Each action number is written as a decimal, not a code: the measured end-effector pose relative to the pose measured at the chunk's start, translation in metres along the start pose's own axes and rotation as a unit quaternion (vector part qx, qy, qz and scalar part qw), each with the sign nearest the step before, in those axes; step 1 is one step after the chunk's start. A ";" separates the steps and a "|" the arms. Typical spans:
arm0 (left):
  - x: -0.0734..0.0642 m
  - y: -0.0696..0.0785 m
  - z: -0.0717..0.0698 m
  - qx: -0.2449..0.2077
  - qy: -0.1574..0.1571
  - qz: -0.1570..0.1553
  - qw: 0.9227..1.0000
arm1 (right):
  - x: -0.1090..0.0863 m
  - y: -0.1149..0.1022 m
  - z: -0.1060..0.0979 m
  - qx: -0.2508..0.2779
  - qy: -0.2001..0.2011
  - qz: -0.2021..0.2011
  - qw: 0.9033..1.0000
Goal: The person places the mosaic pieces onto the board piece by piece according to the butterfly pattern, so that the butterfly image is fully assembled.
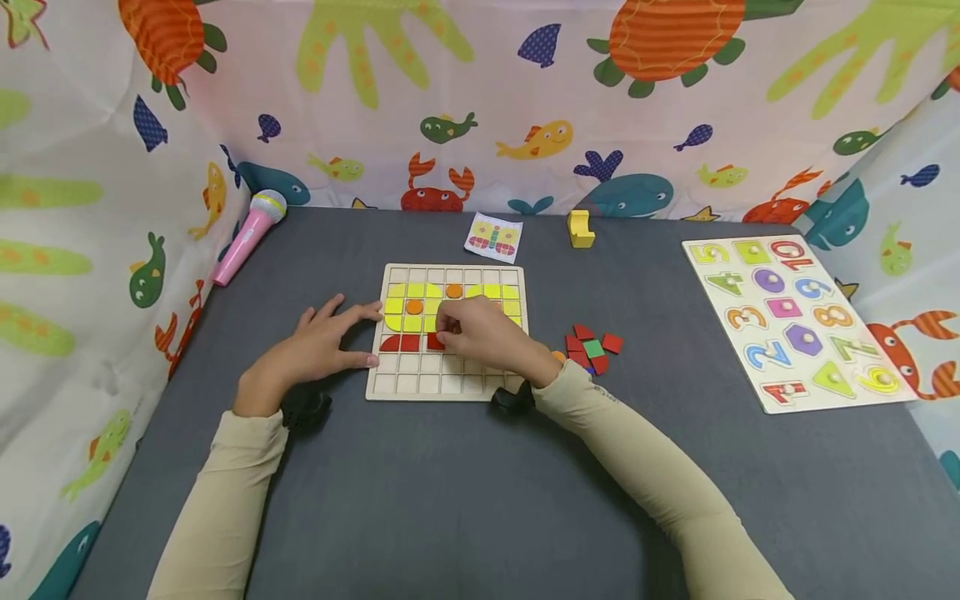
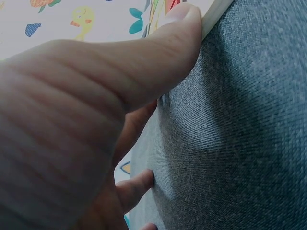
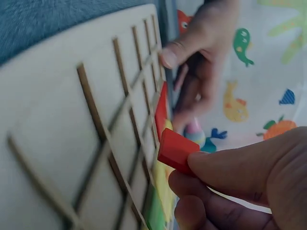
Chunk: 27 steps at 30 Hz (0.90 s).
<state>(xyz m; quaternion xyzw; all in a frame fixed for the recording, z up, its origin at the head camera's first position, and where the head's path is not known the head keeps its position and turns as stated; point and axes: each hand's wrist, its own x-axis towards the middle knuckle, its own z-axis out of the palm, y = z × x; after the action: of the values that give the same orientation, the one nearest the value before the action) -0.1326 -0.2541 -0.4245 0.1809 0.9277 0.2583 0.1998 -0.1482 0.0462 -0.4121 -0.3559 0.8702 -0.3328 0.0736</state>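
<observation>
A wooden grid board (image 1: 405, 384) lies flat, its upper rows holding yellow tiles (image 1: 395, 305) and orange round pieces (image 1: 453, 291). Below them, two red pieces (image 1: 409, 342) sit at the row's left end. My right hand (image 1: 491, 335) is over the middle of the board, pinching a red square tile (image 3: 176, 149) between thumb and fingers; the tile is tilted, close over the grid. At the board's left edge, my left hand (image 1: 315, 346) rests with fingers spread, thumb and index fingertip against the rim. The right hand hides part of the board.
Loose red, green and other tiles (image 1: 593, 348) lie right of the board. Behind it are a butterfly picture card (image 1: 493, 237) and a yellow block (image 1: 581, 229). A pink toy microphone (image 1: 249, 237) lies back left, a number puzzle board (image 1: 798, 321) at the right. Patterned cloth (image 1: 480, 100) surrounds the table.
</observation>
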 end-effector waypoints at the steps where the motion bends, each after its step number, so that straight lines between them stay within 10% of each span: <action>1: 0.001 0.000 -0.001 0.001 -0.001 0.000 1.000 | 0.002 0.000 0.003 -0.006 -0.001 0.000 1.000; 15: 0.000 0.001 -0.003 -0.013 0.006 0.006 1.000 | 0.009 -0.008 0.016 -0.144 0.004 -0.037 0.989; 27: -0.002 0.003 -0.003 -0.021 0.006 0.011 1.000 | 0.000 -0.010 0.016 -0.101 -0.026 -0.047 0.993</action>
<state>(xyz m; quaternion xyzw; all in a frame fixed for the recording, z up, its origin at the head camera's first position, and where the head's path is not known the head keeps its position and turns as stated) -0.1311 -0.2537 -0.4198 0.1854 0.9210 0.2815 0.1952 -0.1365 0.0329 -0.4180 -0.4103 0.8794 -0.2374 0.0439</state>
